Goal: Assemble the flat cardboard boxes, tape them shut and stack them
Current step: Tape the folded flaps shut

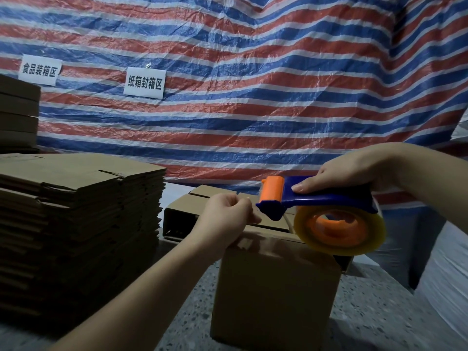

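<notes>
An assembled cardboard box (276, 295) stands upright on the speckled floor (379, 323) in front of the person, its top flaps folded down. The right hand (347, 173) grips the blue handle of a tape dispenser (316, 198), fingers (302, 186) curled over the top of the handle, and holds it above the box's top right edge; the dispenser has an orange roller at its front end and a roll of clear tape (340, 229) on an orange hub, the roll's lower rim sitting at or just over the box's top edge. The left hand (228, 219) is at the box's top left, its fingers curled closed in a pinch just beside the dispenser's front tip; what they pinch is too thin to make out, possibly the tape's free end. To the left, a tall stack of flat cardboard boxes (81, 224) lies on the floor, with another pile of cardboard (17, 112) behind it at the far left. Behind the assembled box lies a further carton (192, 214), its open end facing left. A red, white and blue striped tarpaulin (253, 97) hangs as a backdrop, carrying two white paper signs (144, 83) with Chinese lettering.
</notes>
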The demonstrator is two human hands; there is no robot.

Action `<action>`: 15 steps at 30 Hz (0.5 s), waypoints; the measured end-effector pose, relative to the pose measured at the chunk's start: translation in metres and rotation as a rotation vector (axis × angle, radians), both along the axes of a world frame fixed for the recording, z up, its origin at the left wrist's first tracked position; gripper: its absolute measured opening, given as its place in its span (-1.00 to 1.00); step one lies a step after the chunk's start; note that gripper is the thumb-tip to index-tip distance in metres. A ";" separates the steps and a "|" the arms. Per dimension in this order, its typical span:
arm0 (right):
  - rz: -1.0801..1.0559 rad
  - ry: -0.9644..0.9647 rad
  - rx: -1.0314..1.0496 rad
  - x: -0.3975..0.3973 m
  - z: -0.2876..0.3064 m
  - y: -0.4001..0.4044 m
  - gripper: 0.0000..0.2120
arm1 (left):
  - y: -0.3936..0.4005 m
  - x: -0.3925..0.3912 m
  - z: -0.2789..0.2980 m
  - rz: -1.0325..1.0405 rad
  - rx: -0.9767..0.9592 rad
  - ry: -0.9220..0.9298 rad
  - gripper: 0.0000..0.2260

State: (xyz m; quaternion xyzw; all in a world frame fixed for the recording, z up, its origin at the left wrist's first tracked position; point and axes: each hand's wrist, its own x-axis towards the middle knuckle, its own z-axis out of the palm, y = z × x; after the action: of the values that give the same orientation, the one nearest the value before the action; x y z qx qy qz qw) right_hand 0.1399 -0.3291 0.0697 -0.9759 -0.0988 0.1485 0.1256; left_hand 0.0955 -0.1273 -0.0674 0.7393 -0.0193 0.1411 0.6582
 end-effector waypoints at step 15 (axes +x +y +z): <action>-0.049 0.035 0.012 0.016 0.002 0.001 -0.10 | 0.007 0.011 -0.004 0.031 -0.326 0.044 -0.75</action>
State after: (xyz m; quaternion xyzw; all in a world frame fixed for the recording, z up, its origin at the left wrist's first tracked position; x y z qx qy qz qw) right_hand 0.1560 -0.3285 0.0717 -0.9745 -0.0737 0.1620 0.1367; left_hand 0.1070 -0.1204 -0.0712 0.6257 0.0295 0.1363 0.7675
